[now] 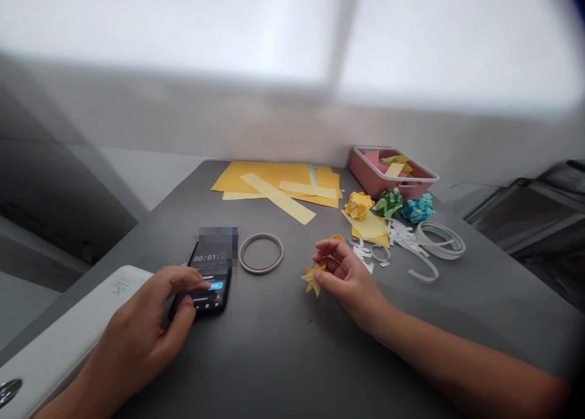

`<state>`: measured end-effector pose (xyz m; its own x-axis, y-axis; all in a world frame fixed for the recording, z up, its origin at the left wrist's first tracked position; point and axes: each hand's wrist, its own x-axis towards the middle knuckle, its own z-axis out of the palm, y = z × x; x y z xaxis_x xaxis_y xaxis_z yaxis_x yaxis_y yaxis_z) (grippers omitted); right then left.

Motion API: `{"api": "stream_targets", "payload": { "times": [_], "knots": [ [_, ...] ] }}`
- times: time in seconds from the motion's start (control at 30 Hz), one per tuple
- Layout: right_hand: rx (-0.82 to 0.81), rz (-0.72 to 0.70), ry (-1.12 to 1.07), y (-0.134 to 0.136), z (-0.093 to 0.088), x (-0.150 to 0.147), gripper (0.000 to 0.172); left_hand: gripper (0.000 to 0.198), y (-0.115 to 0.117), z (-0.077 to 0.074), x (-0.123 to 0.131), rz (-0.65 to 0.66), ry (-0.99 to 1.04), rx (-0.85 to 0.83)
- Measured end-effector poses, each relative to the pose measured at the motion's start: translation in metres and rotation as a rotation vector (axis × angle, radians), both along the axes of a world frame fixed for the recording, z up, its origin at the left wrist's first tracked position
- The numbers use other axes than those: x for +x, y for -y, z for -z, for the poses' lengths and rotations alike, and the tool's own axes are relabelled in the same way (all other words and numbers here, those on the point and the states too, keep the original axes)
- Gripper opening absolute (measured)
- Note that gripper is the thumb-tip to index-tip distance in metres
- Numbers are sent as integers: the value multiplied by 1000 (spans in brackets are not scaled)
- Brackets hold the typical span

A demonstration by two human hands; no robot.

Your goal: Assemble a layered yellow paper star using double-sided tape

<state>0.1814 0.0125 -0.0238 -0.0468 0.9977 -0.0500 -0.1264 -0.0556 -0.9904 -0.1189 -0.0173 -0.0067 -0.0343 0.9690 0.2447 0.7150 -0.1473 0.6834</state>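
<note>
My left hand (150, 312) rests over a black smartphone (208, 264) lying on the table. One fingertip touches the screen near a blue button, the thumb is at the phone's lower edge, and timer digits show above. Between the thumb and fingers of my right hand (343, 273) is a small yellow folded-paper star (314, 278), pinched just above the tabletop. A beige ring (261, 253), perhaps a tape roll, lies flat between the phone and the star. Behind my right fingers, an orange-yellow round thing (338, 238) is mostly hidden.
Yellow paper sheets (237, 176) and pale strips (286, 203) lie at the back. On the right are folded balls in yellow (359, 205), green (388, 202) and teal (418, 207), white tape rolls (457, 248), white scraps (363, 257) and a pink bin (370, 178). A white device (68, 327) sits left.
</note>
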Motion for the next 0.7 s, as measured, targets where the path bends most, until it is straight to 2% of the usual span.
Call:
{"api": "stream_targets", "payload": {
  "times": [0.17, 0.4, 0.53, 0.57, 0.63, 0.7],
  "knots": [
    [-29, -2, -20, 0, -1, -1, 46, 20, 0, 3, -1, 46, -180, 77],
    [-37, -9, -23, 1, -1, -2, 46, 18, -2, 10, -7, 52, -210, 97],
    [-28, -28, -17, 2, -2, -1, 46, 18, 1, -3, 5, 13, -239, 165],
    [-29, -35, -20, 2, -2, -1, 46, 18, 1, -9, 12, 46, -243, 160],
    [-31, -42, -30, 4, -3, -1, 47, 20, 1, -21, 33, 111, -146, 65],
    [-28, -47, -43, 5, -5, -1, 48, 24, -3, -30, 59, 231, -44, -111]
  ]
}}
